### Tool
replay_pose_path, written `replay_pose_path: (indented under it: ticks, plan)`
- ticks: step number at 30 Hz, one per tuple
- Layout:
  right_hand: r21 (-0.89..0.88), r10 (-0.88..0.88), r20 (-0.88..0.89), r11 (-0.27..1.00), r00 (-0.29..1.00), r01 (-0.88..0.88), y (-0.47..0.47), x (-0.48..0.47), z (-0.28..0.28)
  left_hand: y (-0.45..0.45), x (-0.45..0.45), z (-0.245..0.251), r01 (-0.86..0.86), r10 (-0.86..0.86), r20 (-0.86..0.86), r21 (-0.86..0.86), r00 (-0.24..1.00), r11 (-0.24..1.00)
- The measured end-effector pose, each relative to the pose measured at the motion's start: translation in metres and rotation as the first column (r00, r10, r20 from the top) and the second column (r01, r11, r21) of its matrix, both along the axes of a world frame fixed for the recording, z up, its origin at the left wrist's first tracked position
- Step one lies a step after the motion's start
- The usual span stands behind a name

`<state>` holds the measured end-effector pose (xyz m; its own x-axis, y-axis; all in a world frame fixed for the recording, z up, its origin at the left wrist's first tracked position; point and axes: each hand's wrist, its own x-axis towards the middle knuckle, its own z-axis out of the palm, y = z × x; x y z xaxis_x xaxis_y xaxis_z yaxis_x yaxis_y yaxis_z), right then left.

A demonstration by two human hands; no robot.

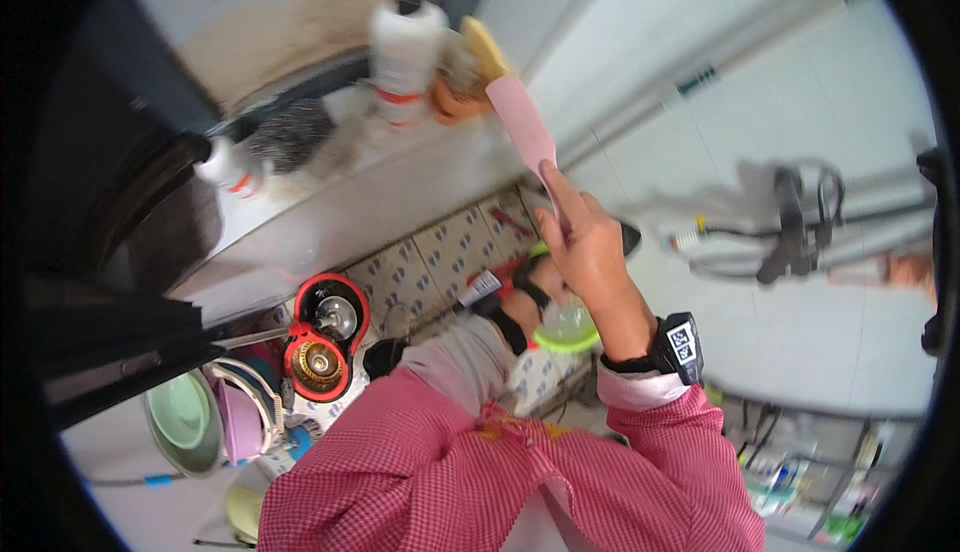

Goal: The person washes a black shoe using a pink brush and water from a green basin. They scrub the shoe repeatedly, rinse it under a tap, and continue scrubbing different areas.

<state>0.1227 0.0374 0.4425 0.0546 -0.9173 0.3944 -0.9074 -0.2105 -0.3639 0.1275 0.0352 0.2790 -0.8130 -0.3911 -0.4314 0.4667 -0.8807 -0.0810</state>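
Note:
My right hand (589, 252) grips a pink flat-bladed plastic tool (523, 115) by its narrow end, index finger along it. The wide end points up toward the ledge, overlapping the view of a blurred yellow item (485, 48). Lower down, my left hand (549, 279) is at a lime-green-rimmed basin (566, 343), partly hidden behind my right hand. What its fingers do is hidden. Both wrists wear black bands, with a printed-code device on each.
A white ledge (360, 154) carries a tall white bottle (405, 57), a smaller bottle (229, 166) and a dark scrubber-like item (292, 136). A red-and-black mop bucket (326, 338) and stacked basins (180, 409) are lower left. A hose fixture (791, 222) hangs on the right wall.

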Motion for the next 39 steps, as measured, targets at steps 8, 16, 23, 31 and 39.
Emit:
replay_pose_path:
  ticks: [8, 16, 23, 31, 39]
  plan:
    - [0.118, -0.457, 0.194, 0.889, 0.868, 0.442, 0.143, -0.066, -0.06, -0.002, -0.035, 0.017, -0.086, 0.108, 0.084, -0.229, 0.991, 0.97]
    - [0.302, -0.568, 0.403, 0.822, 0.717, 0.482, 0.157, -0.136, -0.113, 0.015, -0.096, -0.021, 0.164, 0.221, 0.472, -0.645, 0.853, 0.746]
    - [0.276, -0.711, 0.291, 0.703, 0.64, 0.655, 0.142, -0.184, -0.132, 0.032, -0.112, -0.04, 0.222, 0.151, 0.474, -0.639, 0.867, 0.736]
    - [0.731, -0.754, 0.221, 0.548, 0.618, 0.407, 0.148, -0.201, -0.141, 0.027, -0.115, -0.033, 0.214, 0.109, 0.505, -0.54, 0.856, 0.814]
    - [0.497, -0.74, 0.35, 0.667, 0.574, 0.556, 0.151, -0.187, -0.151, 0.006, -0.121, -0.042, 0.212, 0.025, 0.481, -0.432, 0.876, 0.877]
